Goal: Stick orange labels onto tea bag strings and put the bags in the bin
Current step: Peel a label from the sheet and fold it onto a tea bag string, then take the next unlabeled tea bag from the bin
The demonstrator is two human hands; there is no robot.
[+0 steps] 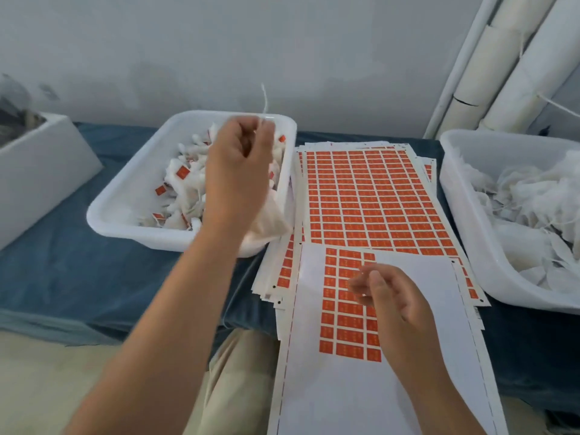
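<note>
Fingers [266, 136] of the left hand [235, 164] are closed together, pinching a thin white string [265, 98] whose free end stands up above the knuckles. A white mesh tea bag [271, 221] hangs below this hand, over the near right corner of the white rectangular plastic bin [110, 215]. That bin holds a pile of tea bags carrying orange labels [185, 180].

Fingers [375, 276] of the right hand [392, 299] are loosely curled and slightly apart, tips just above the remaining orange rectangular labels [348, 312] on the partly used white label sheet [408, 372]. Motion blur hides any contact.

The used sheet overlaps the near edge of a fanned stack of full orange label sheets [370, 199], which lies between the two bins. The stack's left edge touches the left bin; its right edge is just beside a second white plastic bin [455, 189] of unlabelled white tea bags [533, 202]. Bare blue cloth on the desk [94, 277] lies in front of the left bin.
</note>
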